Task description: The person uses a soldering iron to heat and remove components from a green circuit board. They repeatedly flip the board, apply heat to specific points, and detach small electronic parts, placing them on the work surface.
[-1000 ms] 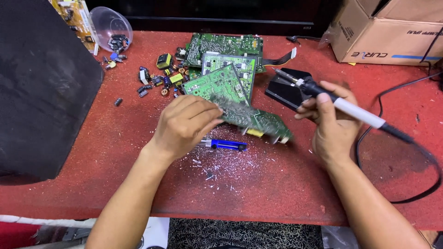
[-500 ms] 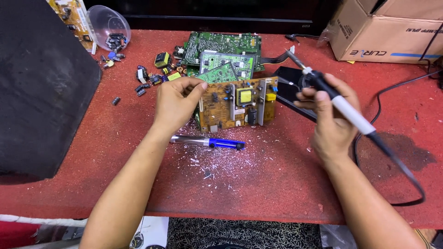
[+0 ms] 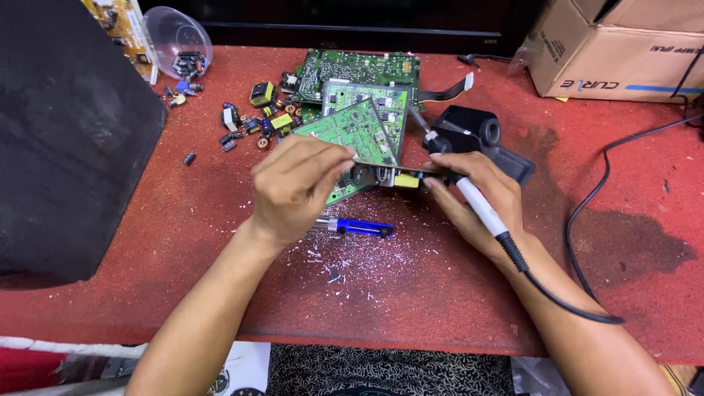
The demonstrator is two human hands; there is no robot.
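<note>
Edgewise between both hands, circuit board point(image 3: 381, 176): left hand point(image 3: 293, 187) pinching it, right hand point(image 3: 477, 202) gripping soldering iron point(image 3: 480, 209).

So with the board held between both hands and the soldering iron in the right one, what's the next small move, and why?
Probably tilt the circuit board so one face looks up at the camera. The left hand pinches its left end and the right hand steadies the other, but it sits nearly edge-on. The soldering iron lies along the right palm with its tip by the board's right end, hidden, so no joint is exposed.
</note>
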